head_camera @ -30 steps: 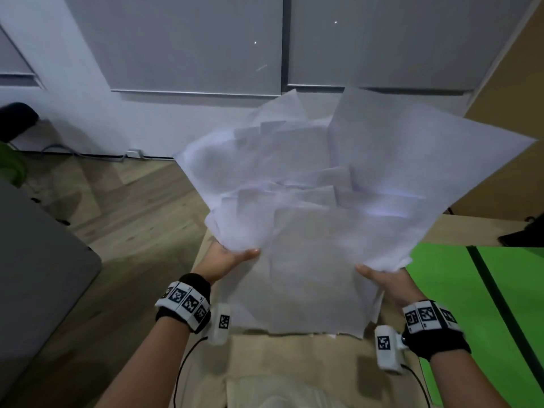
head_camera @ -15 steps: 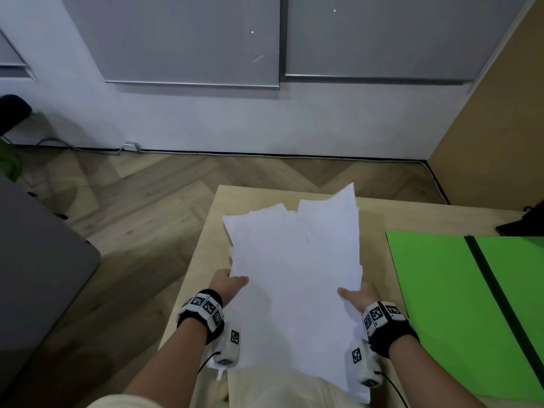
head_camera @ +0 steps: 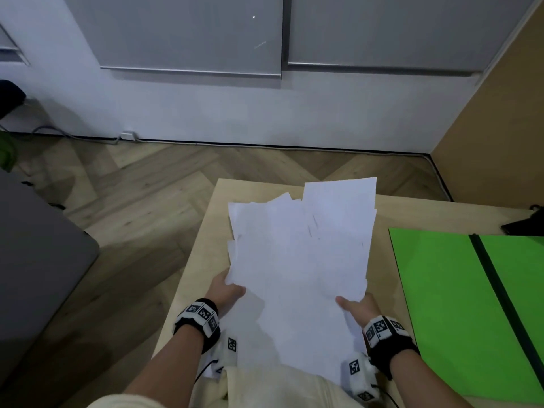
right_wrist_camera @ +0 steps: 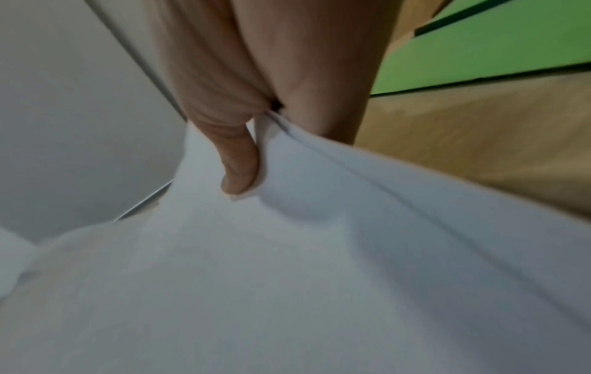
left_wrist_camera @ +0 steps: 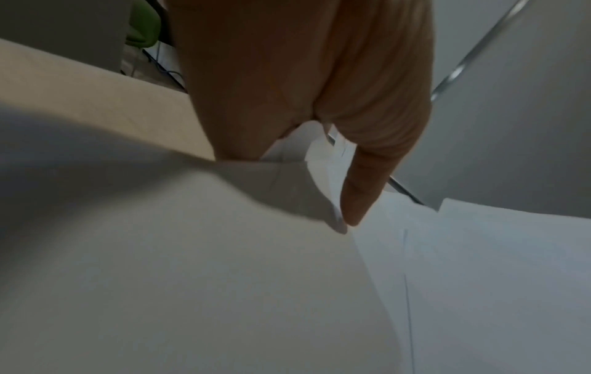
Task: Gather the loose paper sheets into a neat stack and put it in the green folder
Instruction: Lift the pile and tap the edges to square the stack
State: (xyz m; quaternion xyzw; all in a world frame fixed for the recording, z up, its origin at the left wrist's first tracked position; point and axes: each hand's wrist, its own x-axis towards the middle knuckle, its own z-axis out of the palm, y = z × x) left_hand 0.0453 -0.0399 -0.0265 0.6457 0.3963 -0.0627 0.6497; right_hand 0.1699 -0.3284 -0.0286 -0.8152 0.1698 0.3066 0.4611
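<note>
An uneven stack of white paper sheets [head_camera: 300,260] is held above the wooden table [head_camera: 206,231], its far corners fanned out of line. My left hand [head_camera: 228,288] pinches the stack's left edge, thumb on top. My right hand [head_camera: 357,306] pinches the right edge the same way. In the left wrist view the thumb of my left hand [left_wrist_camera: 355,202] lies on the paper sheets [left_wrist_camera: 224,278]. In the right wrist view my right hand [right_wrist_camera: 240,174] has its thumb pressed on the sheets [right_wrist_camera: 319,278]. The green folder [head_camera: 459,304] lies open and flat on the table to the right, also seen as the green folder [right_wrist_camera: 479,50].
A dark object [head_camera: 524,223] sits at the table's far right edge. A grey surface [head_camera: 35,245] stands to the left over the wood floor [head_camera: 132,201]. A brown panel [head_camera: 500,128] rises at the right. A cream garment [head_camera: 265,387] lies at the near edge.
The sheets were lifted high and fanned wide a second ago. They have come down over the table and drawn into a narrower stack, both hands still holding the edges.
</note>
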